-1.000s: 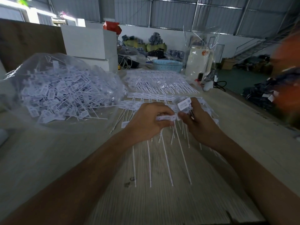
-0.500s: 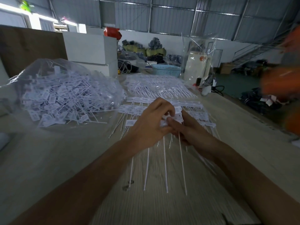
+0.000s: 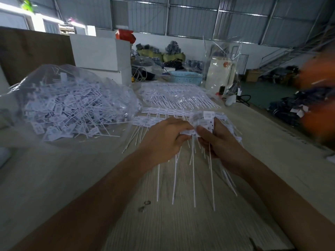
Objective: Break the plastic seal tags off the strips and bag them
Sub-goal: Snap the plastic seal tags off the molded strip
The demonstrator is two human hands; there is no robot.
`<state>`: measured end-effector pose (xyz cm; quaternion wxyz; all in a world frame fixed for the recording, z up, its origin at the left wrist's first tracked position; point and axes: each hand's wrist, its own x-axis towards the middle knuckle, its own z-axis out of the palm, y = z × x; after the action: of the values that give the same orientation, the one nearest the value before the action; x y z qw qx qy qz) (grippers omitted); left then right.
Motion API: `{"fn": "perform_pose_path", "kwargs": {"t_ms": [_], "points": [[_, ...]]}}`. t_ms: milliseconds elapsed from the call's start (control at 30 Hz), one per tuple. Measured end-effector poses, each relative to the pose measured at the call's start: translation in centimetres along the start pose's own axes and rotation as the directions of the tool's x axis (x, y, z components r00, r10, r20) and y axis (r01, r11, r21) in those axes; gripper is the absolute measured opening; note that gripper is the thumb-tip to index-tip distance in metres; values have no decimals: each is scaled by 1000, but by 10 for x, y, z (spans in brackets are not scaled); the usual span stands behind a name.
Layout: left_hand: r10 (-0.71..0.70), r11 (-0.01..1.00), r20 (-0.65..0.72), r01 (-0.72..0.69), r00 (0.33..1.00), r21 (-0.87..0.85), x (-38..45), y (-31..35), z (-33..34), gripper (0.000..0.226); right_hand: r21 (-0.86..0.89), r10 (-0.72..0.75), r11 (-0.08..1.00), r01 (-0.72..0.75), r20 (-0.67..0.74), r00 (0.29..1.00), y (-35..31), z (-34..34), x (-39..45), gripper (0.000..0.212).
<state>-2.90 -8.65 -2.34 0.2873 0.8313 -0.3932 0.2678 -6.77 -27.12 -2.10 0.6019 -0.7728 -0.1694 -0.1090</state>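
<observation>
Long white tails hang down from the strip (image 3: 188, 132) over the wooden counter (image 3: 181, 223), toward six o'clock. The left hand (image 3: 163, 140) has its fingers curled around one end of the strip. The right hand (image 3: 219, 142), at three o'clock from it, pinches the next tag and holds a small bunch of loose tags (image 3: 206, 118).

To do this well, keep both hands close to the joint. Bend the tag quickly so only that one snaps off. Do not let the tails tangle.

More strips (image 3: 154, 115) lie flat at twelve o'clock. The big clear bag (image 3: 72, 105) of finished tags sits at ten o'clock, near enough for dropping them in.
</observation>
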Motion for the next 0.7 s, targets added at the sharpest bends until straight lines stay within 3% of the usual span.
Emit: {"fn": "perform_pose_path", "kwargs": {"t_ms": [133, 233, 467, 567, 633, 700], "points": [[-60, 998, 64, 61, 996, -10, 1, -1, 3, 17, -423, -192, 887, 187, 31, 981, 3, -6, 3, 25], [-125, 986, 72, 132, 990, -103, 3, -1, 6, 15, -570, -247, 786, 239, 64, 967, 11, -10, 3, 24], [-156, 944, 143, 190, 977, -269, 3, -3, 4, 10, -533, -224, 816, 225, 68, 972, 20, -16, 6, 21], [-86, 944, 183, 139, 979, -299, 0, 1, 1, 12, -627, -143, 777, 61, -82, 986, 19, -26, 10, 22], [-61, 943, 156, 108, 986, -314, -2, 4, 2, 17, -487, -39, 871, -63, -196, 980, 17, -36, 10, 21], [-72, 959, 67, 88, 995, -270, -1, 5, 3, 21, -313, 53, 943, -110, -185, 981, 15, -39, 6, 16]]}}
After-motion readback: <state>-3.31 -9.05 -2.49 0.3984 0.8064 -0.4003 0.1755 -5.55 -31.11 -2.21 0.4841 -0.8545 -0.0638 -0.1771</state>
